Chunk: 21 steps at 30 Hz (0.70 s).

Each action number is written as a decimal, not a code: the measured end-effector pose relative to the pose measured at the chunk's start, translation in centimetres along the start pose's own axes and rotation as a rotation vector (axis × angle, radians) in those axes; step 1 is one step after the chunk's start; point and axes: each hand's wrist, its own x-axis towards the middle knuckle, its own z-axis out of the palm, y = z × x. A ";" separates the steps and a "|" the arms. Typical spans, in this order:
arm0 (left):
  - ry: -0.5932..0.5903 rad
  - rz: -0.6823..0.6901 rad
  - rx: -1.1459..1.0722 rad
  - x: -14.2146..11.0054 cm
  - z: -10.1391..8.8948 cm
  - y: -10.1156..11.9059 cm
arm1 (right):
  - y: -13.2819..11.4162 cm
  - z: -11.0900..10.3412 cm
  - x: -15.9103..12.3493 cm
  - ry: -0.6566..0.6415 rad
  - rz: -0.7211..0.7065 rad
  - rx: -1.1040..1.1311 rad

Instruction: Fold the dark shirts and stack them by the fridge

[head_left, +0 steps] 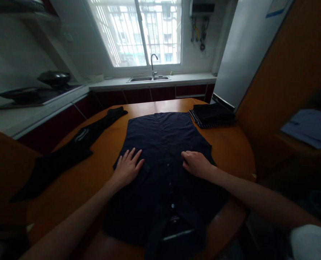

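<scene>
A navy button-up shirt lies collar toward the wooden table's near edge. The left hand rests splayed on it; the right hand curls, its grip unclear. Uneven tugging could crease it.

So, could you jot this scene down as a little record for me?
Surface: wooden table
Garment: dark shirt, spread out, collar at the near end
Left hand: spread flat on the shirt
Right hand: curled on the shirt; grip on cloth unclear
Left of shirt: dark garment with pale marks
Far right: folded dark clothes
Background: sink below window
</scene>
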 end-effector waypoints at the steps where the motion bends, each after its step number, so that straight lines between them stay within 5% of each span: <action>1: 0.001 0.003 -0.002 0.0 0.0 0.0 | 0.0 0.1 0.0 0.022 -0.004 0.028; 7: -0.015 0.009 -0.036 0.0 -0.2 0.1 | 1.5 0.5 0.2 0.131 -0.052 0.326; 12: -0.032 0.006 -0.080 -0.1 -0.8 0.4 | 5.0 1.8 0.8 0.286 0.125 0.242; 21: 0.029 0.063 -0.105 -2.1 -2.3 2.9 | 6.0 4.3 0.4 0.028 0.272 -0.008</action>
